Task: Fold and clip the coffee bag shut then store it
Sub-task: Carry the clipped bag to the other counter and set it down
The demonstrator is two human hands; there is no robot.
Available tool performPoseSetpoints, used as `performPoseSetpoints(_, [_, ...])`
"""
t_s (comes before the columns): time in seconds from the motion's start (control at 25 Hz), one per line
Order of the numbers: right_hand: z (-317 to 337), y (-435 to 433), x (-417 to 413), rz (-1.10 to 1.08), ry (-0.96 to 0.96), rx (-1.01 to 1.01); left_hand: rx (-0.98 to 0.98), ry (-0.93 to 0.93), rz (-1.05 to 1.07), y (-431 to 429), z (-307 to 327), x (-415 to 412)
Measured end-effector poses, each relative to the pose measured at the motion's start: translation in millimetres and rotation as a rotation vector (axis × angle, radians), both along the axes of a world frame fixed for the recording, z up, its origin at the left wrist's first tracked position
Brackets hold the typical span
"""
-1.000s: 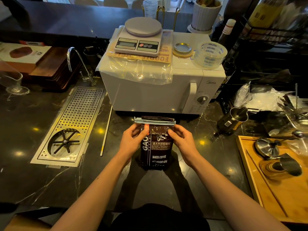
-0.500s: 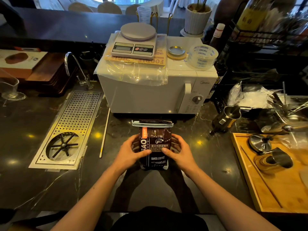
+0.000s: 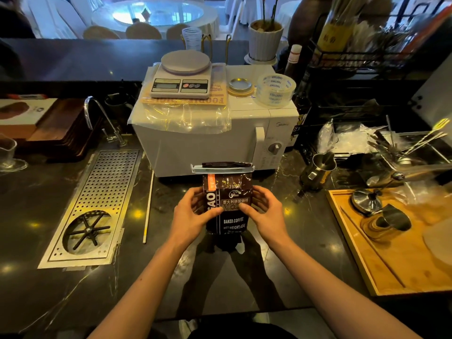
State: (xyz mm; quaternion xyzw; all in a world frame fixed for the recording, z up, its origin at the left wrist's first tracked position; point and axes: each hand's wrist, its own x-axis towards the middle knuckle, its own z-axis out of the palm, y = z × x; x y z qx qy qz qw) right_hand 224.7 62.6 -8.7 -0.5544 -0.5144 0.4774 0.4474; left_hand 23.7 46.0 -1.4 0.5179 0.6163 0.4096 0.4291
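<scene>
A dark brown coffee bag (image 3: pixel 231 217) stands upright at the middle of the black counter, its folded top held under a long white clip (image 3: pixel 221 169). My left hand (image 3: pixel 193 215) grips the bag's left side, thumb across its front. My right hand (image 3: pixel 263 214) grips the right side the same way. The bag's base seems a little above the counter, over its own reflection.
A white microwave (image 3: pixel 208 143) with a kitchen scale (image 3: pixel 182 80) and tape roll (image 3: pixel 275 88) on top stands just behind the bag. A steel drip tray (image 3: pixel 97 204) lies left, beside a thin stick (image 3: pixel 148 206). A metal pitcher (image 3: pixel 316 171) and wooden tray (image 3: pixel 403 253) are at right.
Both hands slid down from just under the clip to the bag's middle. The bag stays upright in front of the microwave; the camera tilted and the view shifted.
</scene>
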Motion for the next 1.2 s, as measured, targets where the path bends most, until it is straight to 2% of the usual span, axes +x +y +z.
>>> performPoseSetpoints(0.56, [92, 4, 109, -0.191, 0.077, 0.265, 0.302, 0.047, -0.028, 23, 97, 125])
performPoseSetpoints(0.96, [134, -75, 136, -0.526, -0.021, 0.391, 0.435, -0.034, -0.340, 7, 128, 167])
performPoseSetpoints(1.2, [143, -151, 134, -0.738, -0.091, 0.436, 0.448, -0.139, -0.522, -36, 134, 186])
